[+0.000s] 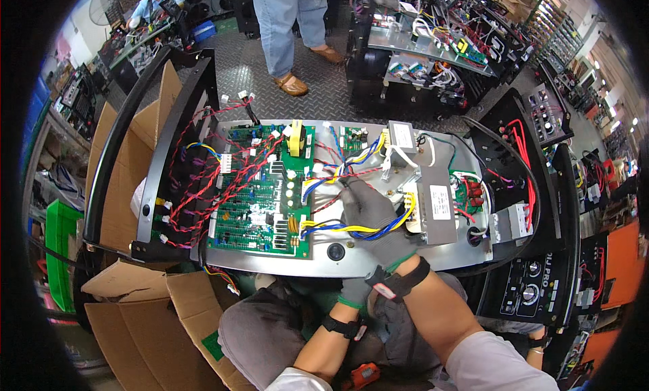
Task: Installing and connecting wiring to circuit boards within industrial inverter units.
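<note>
A wide metal chassis plate lies in front of me, carrying a green circuit board on its left and a transformer on its right. My right hand, in a grey glove, reaches over the plate between the two. Its fingers bend down beside a yellow, blue and white wire bundle, and their tips are hidden. A second yellow and blue wire bundle runs across this hand. My left hand, also gloved, is below the plate's near edge beside my right wrist; its fingers are hidden.
Black side panels with handles stand at both ends of the plate. Open cardboard boxes and a green bin are at left. Across the floor, a person stands by a bench of similar chassis. An orange tool lies near my lap.
</note>
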